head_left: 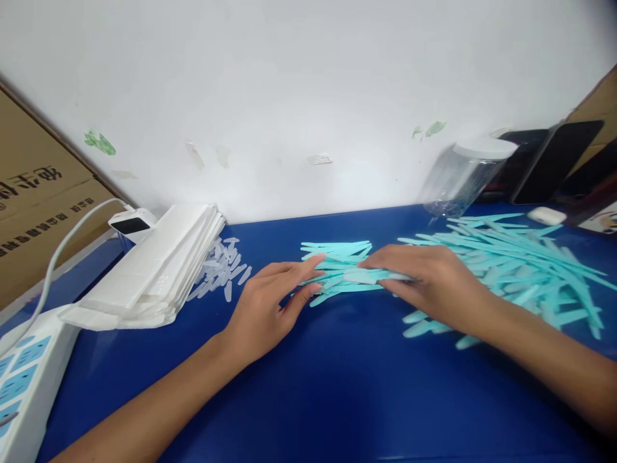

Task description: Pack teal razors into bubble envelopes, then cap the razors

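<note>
Turquoise flat plastic sticks with rounded, paddle-like ends lie in a small bunch (pixel 340 251) in the middle of the table. My left hand (pixel 263 302) has its fingers and thumb around the left ends of that bunch. Over the bunch's right side, my right hand (pixel 434 283) pinches a few turquoise sticks (pixel 369 276) between thumb and fingers, their tips pointing left. Its fingers partly hide how many it holds. Beyond and beneath the right hand spreads a larger loose heap of the same sticks (pixel 520 263).
On the left lie small translucent pieces (pixel 224 267), a stack of white packets (pixel 139 270), a white device with a cable (pixel 132 224) and a power strip (pixel 33 373). A clear jar (pixel 465 177) and dark phone-like slab (pixel 554 161) stand back right. Cardboard (pixel 43 206) borders the left.
</note>
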Available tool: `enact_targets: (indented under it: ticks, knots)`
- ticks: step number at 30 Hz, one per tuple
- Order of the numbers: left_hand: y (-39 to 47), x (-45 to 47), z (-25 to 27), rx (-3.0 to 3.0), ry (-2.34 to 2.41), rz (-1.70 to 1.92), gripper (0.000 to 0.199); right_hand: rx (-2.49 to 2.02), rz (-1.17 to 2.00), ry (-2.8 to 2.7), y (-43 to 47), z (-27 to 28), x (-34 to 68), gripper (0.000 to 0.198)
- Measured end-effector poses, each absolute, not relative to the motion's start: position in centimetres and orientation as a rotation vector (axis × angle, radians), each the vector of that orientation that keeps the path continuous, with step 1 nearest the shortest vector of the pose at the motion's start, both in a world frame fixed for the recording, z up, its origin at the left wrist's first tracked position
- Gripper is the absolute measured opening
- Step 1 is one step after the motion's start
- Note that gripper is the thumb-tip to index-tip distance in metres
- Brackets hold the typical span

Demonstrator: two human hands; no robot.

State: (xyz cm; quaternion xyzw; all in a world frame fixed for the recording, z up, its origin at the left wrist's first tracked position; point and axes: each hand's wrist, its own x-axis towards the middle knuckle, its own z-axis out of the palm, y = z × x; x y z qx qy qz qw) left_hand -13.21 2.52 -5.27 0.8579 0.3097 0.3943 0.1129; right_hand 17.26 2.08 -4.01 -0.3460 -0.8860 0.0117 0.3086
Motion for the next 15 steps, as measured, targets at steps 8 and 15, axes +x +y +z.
enact_targets:
  ticks: [8,15]
  knots:
    - [5.2,-13.4,-6.7,2.697,0.865,1.062,0.022,-1.039,-0.040,-2.457,3.6,-5.7,17.2,0.026]
    - [2.9,-12.2,-4.6,2.531,0.908,1.229,0.019,-0.998,-0.214,-2.489,2.0,-4.1,16.0,0.038]
